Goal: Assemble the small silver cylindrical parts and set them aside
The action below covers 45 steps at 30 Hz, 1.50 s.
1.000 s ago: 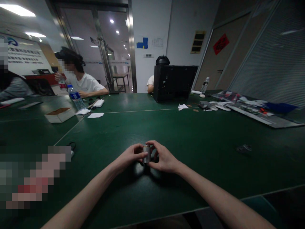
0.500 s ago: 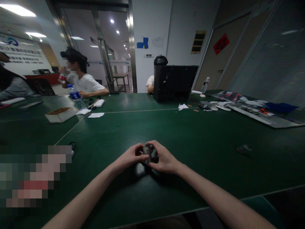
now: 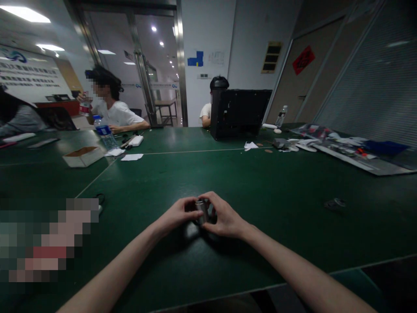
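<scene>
Over a green workbench (image 3: 280, 243), both hands' fingers (image 3: 190, 213) pinch a tilted cylinder (image 3: 202, 212) (shiny metal).

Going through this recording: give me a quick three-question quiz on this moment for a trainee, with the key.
1. True or false: the small metal cylinder is held between the left hand and the right hand.
2. What colour is the tabletop? A green, B white, C red.
3. Fill in the word: the white box lies to the ___ of the hands, as the person sees it.

Key: 1 true; 2 A; 3 left.
</scene>
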### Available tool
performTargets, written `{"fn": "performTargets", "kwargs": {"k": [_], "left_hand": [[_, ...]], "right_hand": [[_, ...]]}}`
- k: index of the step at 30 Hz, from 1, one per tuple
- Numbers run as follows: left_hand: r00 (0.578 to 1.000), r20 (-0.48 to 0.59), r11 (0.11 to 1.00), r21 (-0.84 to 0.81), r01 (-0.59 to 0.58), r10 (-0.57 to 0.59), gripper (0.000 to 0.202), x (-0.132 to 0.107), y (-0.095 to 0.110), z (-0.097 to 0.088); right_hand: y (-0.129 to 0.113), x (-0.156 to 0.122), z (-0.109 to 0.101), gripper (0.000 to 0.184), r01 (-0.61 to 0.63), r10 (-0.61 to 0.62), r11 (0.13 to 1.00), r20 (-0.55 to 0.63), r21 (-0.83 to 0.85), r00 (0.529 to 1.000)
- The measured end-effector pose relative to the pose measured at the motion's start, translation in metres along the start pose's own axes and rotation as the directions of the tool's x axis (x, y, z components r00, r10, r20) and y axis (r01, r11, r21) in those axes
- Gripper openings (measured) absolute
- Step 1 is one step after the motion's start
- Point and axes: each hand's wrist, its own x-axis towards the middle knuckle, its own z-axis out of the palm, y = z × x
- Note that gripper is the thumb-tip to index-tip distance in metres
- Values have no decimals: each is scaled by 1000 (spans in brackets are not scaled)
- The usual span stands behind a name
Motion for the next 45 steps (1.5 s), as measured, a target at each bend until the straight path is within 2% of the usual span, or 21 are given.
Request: {"fn": "performTargets", "kwargs": {"k": [10,18,25,33,45], "left_hand": [[999,-30,992,-120,28,-32,45,1,-7,1],[999,0,999,3,34,-34,45,1,-5,5],[999,31,996,-78,36,-33,40,0,0,4],[996,74,984,-167,68,-56,37,-4,7,7],[993,96,981,-176,78,-62,35,-2,6,6]], "right_hand": [[3,0,1,63,8,-8,1000,-16,-28,1000],[1,-1,1,60,2,-2,998,-7,-60,1000],[4,1,0,66,18,-18,999,1,-31,1000],[4,1,-2,59,35,-35,999,-4,-18,999],[5,0,1,60,7,-9,998,-27,-58,1000]]}}
